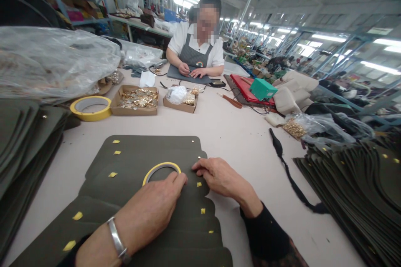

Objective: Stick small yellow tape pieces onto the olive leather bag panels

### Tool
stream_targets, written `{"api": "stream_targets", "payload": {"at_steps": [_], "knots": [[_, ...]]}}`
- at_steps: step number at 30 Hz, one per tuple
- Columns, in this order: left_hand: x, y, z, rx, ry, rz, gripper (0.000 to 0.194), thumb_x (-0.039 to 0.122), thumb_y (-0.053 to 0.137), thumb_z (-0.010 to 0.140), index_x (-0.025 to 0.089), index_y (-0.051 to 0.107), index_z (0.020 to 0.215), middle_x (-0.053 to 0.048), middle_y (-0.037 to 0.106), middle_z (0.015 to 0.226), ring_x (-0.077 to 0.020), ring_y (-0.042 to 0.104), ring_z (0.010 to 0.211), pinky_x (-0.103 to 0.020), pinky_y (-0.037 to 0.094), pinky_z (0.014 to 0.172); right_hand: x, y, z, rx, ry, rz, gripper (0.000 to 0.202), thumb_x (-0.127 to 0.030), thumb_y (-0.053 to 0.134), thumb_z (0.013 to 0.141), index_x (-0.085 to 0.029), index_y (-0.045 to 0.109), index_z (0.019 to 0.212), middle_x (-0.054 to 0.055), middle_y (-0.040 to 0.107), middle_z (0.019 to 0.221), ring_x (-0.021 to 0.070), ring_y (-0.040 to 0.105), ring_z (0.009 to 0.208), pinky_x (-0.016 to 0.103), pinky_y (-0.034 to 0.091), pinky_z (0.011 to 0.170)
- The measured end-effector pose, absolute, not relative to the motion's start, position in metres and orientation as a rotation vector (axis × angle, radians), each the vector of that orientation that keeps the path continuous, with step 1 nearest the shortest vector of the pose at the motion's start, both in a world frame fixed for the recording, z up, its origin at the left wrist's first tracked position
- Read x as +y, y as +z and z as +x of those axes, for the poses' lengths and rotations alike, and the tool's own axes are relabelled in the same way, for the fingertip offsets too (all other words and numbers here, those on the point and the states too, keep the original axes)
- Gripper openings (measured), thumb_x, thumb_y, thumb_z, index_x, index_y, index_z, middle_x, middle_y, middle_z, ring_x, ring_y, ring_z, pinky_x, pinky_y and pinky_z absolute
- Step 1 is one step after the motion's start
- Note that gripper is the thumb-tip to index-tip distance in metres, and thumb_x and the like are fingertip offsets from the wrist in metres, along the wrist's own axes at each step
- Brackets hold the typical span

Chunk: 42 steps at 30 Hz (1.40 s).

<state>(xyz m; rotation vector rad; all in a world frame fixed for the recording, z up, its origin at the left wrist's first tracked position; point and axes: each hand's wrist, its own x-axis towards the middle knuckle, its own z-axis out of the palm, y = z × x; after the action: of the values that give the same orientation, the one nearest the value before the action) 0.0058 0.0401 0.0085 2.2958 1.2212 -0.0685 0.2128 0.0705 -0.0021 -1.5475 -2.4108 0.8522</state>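
Note:
Dark olive panels lie overlapped on the table in front of me, with small yellow tape pieces along both sides. My left hand, a silver bracelet at its wrist, is closed round a narrow yellow tape roll over the middle of the panels. At the right edge of the top panel is my right hand, its fingers bent together near a small metal stud. Whatever its fingertips pinch, if anything, is too small to make out.
Stacked dark panels stand at left and right. A wide yellow tape roll, a box of gold hardware and a smaller box lie ahead. A person works opposite. A black strap lies at right.

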Motion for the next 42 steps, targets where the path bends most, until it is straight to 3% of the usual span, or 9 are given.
{"api": "stream_targets", "payload": {"at_steps": [11,15,20,23,26,37,42], "knots": [[0.043,0.020,-0.005,1.187,0.064,2.209,0.016,0.023,0.039,0.091,0.025,0.052,0.098,-0.002,0.066,0.087,-0.0210,0.065,0.081,-0.032,0.045,0.069,0.063,0.014,0.210,-2.408,1.269,-1.451,0.036,-0.004,0.047,0.080,-0.019,0.070,0.104,0.001,0.075,0.081,0.0135,0.067,0.072,0.022,0.049,0.069],[0.046,0.014,-0.003,1.136,0.287,2.230,0.022,0.026,0.030,0.097,0.026,0.052,0.099,0.001,0.065,0.088,-0.0170,0.063,0.077,-0.028,0.043,0.067,0.066,0.008,0.214,-2.129,1.006,-1.463,0.026,-0.011,0.052,0.084,-0.019,0.070,0.101,0.001,0.073,0.084,0.0128,0.064,0.073,0.023,0.047,0.068],[0.051,0.004,-0.005,1.189,0.464,2.284,0.024,0.026,0.032,0.097,0.027,0.049,0.115,0.001,0.068,0.096,-0.0160,0.067,0.081,-0.026,0.046,0.069,0.064,0.005,0.205,-1.941,1.068,-1.291,0.019,-0.016,0.054,0.086,-0.018,0.071,0.096,0.000,0.072,0.080,0.0121,0.063,0.070,0.023,0.048,0.065],[0.051,0.001,-0.006,1.223,0.561,2.337,0.036,0.026,0.033,0.098,0.026,0.036,0.133,-0.003,0.070,0.106,-0.0171,0.069,0.089,-0.026,0.051,0.073,0.061,0.005,0.198,-1.994,0.961,-1.174,0.021,-0.013,0.054,0.085,-0.018,0.070,0.097,0.002,0.072,0.087,0.0131,0.064,0.077,0.025,0.049,0.073],[0.050,-0.002,-0.006,1.267,0.603,2.410,0.044,0.026,0.036,0.097,0.023,0.028,0.139,-0.006,0.072,0.106,-0.0187,0.071,0.085,-0.026,0.053,0.070,0.058,0.005,0.194,-2.041,0.856,-1.111,0.024,-0.010,0.052,0.083,-0.019,0.069,0.098,0.003,0.072,0.090,0.0139,0.064,0.079,0.027,0.050,0.078],[0.047,0.001,-0.002,1.250,0.490,2.550,0.033,0.020,0.035,0.095,0.020,0.035,0.128,-0.002,0.073,0.088,-0.0200,0.071,0.073,-0.028,0.049,0.057,0.056,-0.004,0.188,-2.127,0.557,-1.016,0.013,-0.014,0.051,0.084,-0.019,0.063,0.082,0.002,0.066,0.075,0.0130,0.059,0.068,0.024,0.047,0.066],[0.046,0.003,0.000,1.353,0.428,2.502,0.017,0.023,0.033,0.097,0.024,0.048,0.105,0.001,0.069,0.077,-0.0187,0.068,0.067,-0.027,0.042,0.053,0.055,-0.013,0.185,-2.118,0.279,-0.984,0.016,-0.009,0.050,0.079,-0.018,0.063,0.077,0.004,0.066,0.068,0.0141,0.059,0.062,0.025,0.046,0.062]]}}
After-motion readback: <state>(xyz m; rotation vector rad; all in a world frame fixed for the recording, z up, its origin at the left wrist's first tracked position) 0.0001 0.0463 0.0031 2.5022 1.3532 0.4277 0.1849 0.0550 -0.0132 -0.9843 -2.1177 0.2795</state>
